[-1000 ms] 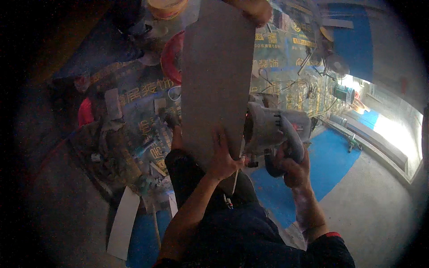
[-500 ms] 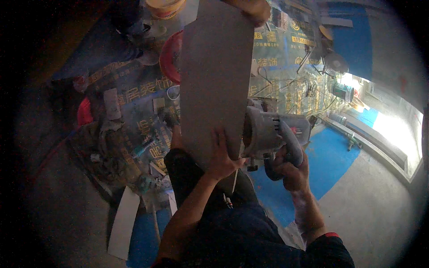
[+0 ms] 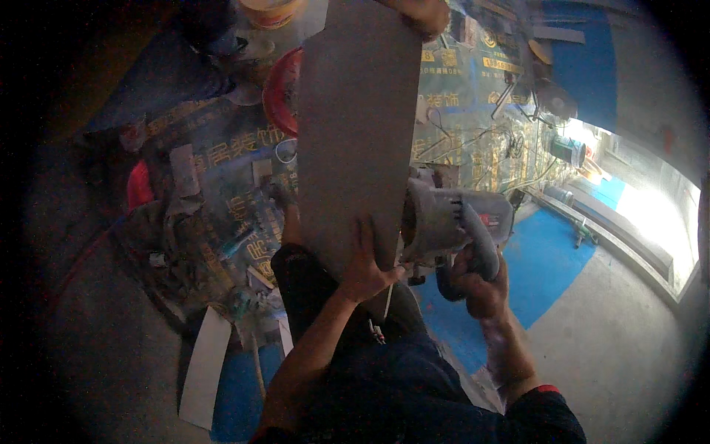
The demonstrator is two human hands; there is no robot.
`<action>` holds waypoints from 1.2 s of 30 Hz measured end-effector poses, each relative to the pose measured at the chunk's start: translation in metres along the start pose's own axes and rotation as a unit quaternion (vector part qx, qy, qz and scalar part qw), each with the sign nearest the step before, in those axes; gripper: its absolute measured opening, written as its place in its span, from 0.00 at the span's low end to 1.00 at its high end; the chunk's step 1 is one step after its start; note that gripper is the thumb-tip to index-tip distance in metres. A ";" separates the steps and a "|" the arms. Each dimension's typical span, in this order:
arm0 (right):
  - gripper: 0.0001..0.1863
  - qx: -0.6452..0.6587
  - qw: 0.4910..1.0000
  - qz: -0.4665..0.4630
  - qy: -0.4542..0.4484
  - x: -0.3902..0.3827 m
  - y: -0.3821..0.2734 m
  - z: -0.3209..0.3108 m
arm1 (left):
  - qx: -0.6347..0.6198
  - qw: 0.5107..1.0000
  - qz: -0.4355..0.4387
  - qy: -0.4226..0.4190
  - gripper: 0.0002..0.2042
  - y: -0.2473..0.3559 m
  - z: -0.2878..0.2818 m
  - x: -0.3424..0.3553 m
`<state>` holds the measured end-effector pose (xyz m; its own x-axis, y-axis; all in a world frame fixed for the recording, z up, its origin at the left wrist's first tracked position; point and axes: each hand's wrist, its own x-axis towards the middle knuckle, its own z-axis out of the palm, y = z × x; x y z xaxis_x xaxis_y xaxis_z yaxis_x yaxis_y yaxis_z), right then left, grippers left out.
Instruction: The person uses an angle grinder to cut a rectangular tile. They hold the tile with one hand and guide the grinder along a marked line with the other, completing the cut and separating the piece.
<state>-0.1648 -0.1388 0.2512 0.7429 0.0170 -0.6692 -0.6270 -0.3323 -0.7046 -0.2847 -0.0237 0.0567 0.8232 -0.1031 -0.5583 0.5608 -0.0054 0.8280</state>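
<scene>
A long grey-brown panel [image 3: 355, 133] stretches away from my lap. At its near end, my left hand [image 3: 366, 272] lies with its fingers flat on the upper face and its thumb out past the right edge. My right hand [image 3: 479, 288] is closed round the rear handle of a grey circular saw [image 3: 444, 218], which sits against the panel's right edge. Its blade is hidden. Another person's hand [image 3: 425, 15] is at the panel's far end.
Dark green printed sheeting [image 3: 222, 148] covers the floor ahead. A red basin [image 3: 277, 96] stands left of the panel, with a yellowish bucket [image 3: 270, 11] beyond. Cables and a turquoise tool [image 3: 569, 150] lie to the right. A pale offcut [image 3: 205, 362] rests near left.
</scene>
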 end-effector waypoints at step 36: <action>0.19 0.279 0.957 0.047 0.070 -0.051 0.084 -0.120 | -0.094 0.965 -0.246 0.016 0.23 -0.212 0.052 -0.049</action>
<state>-0.2270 -0.2811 0.2547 0.6768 -0.1280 -0.7249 -0.6911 0.2287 -0.6856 -0.4491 -0.0690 -0.0889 0.4546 -0.1027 -0.8847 0.8876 0.1347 0.4405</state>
